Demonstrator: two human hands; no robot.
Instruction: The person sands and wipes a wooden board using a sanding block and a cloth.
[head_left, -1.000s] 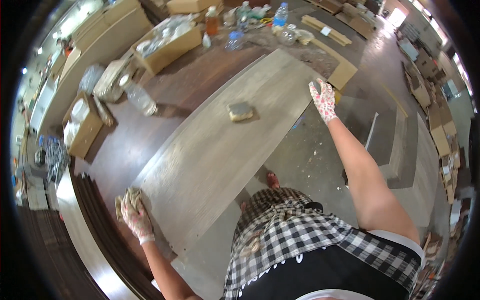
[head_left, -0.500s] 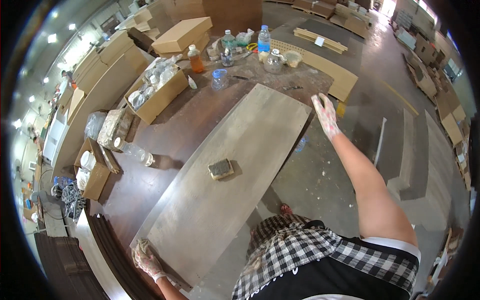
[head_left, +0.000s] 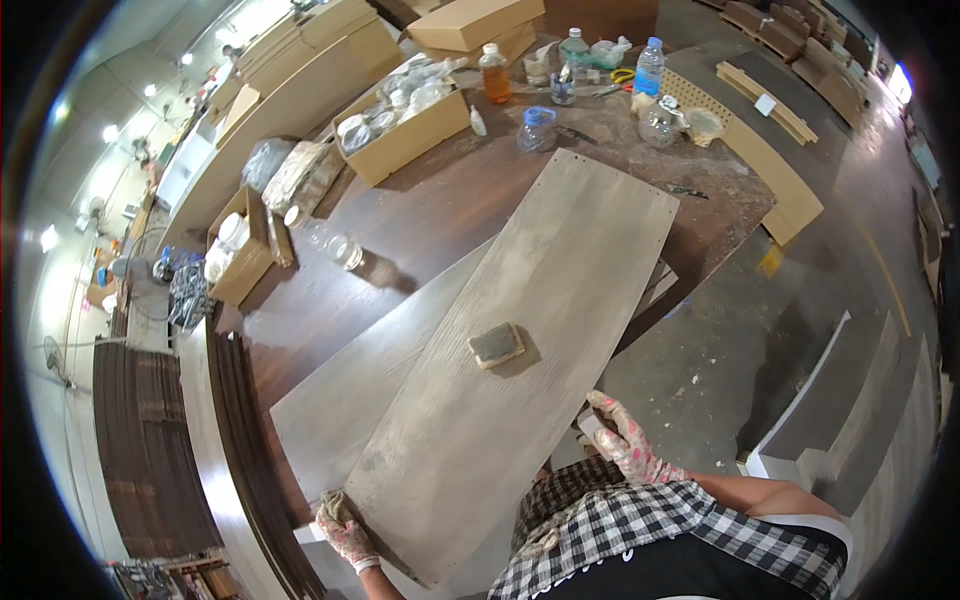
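A long grey wood-grain panel (head_left: 500, 270) lies slantwise on top of a second grey panel (head_left: 350, 390), whose left part shows from beneath. On the upper panel rests a sanding block (head_left: 497, 345) with a dark top and pale sides. My left hand (head_left: 348, 538), in a stained pinkish-white glove, is at the panel's near left corner, its fingers closed on a crumpled tan rag (head_left: 338, 505). My right hand (head_left: 627, 440), in a similar glove, is beside the panel's right edge, in front of my checked apron. It grips a small pale block (head_left: 592, 424).
A brown worktable (head_left: 400, 225) carries a clear bottle (head_left: 325, 238), an orange-liquid bottle (head_left: 494, 75), other bottles and jars, and a carton of bagged items (head_left: 410, 130). Dark boards (head_left: 150, 450) stand stacked at left. More grey panels (head_left: 850, 400) lie at right.
My right hand has come down from the panel's far right side to near my apron. The top panel has turned over the lower one, which now shows at its left. The view has shifted.
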